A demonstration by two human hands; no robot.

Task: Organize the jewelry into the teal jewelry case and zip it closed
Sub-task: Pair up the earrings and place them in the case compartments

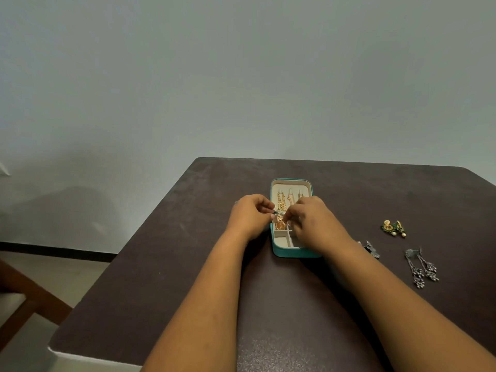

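— Where is the case relative to your fingers?

— The teal jewelry case (292, 252) lies open on the dark table (166, 264) straight ahead of me, its near rim just past my wrists. My left hand (248, 217) sits at its left edge, fingers (264, 208) curled and pinching something small at the hinge line; what it is, I cannot tell. My right hand (314, 224) covers the right half of the tray, its fingertips pinching the round gold earring (280, 224) that sits in an upper-left compartment.

— How does the case look?

— A rounded rectangle, teal outside, cream lining within, with thin dividers forming small square cells. Beyond my hands the lid (291, 187) lies back, with gold chains (281, 201) hanging down it in strands.

— And to the side?

— To my right on the table, well apart from the case: long dark silver dangle earrings (422, 267), another silver piece (371, 249) partly hidden by my forearm, and farther off a green and gold pair (393, 228) with pearl drops.
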